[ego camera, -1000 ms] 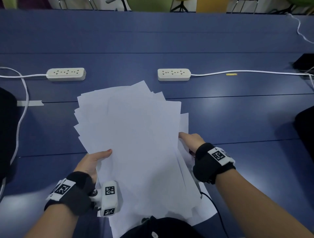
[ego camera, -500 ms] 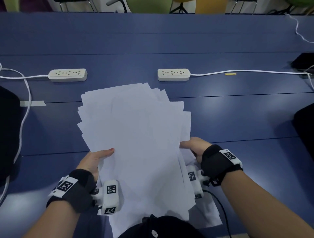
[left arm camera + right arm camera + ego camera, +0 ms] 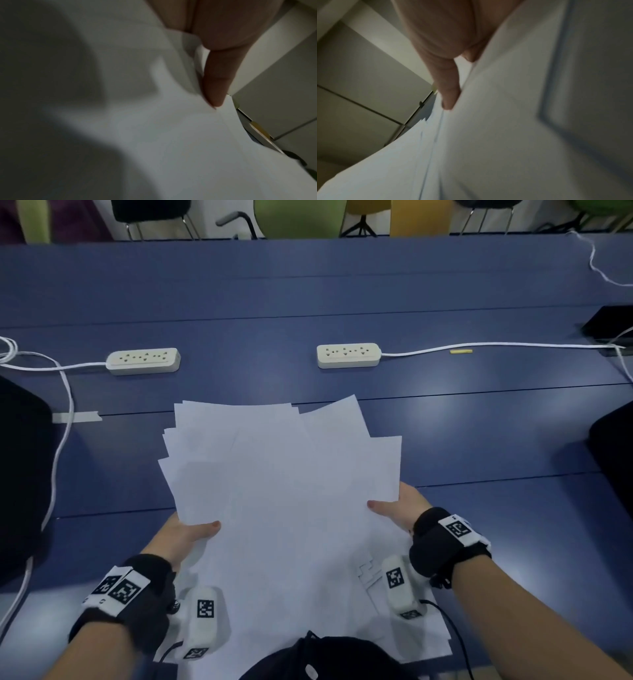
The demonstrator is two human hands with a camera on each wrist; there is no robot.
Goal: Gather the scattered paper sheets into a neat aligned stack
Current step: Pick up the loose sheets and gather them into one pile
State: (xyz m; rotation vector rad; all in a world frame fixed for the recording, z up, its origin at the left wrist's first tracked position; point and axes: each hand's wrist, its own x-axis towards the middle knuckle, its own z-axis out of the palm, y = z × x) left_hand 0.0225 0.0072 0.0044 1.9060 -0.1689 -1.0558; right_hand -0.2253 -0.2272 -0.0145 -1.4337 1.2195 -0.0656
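Mostly we see thumbs only: in the head view the sheaf of paper sheets (image 3: 284, 508) covers the other fingers of both our hands, and its near end is cut off behind a dark shape at the bottom edge. Both wrist views are blurred and shadowed, so the paper edges there are hard to separate. Our left hand (image 3: 178, 537) grips the left edge, thumb lying on top of the sheets; the left wrist view shows that thumb (image 3: 214, 86) pressed against the paper (image 3: 171, 135). Our right hand (image 3: 406, 508) grips the right edge likewise, thumb (image 3: 448, 92) on top of the paper (image 3: 505, 135); the fingers beneath are probably curled under. The sheets fan out unevenly, corners splayed, over the blue counter (image 3: 479, 440), between our hands.
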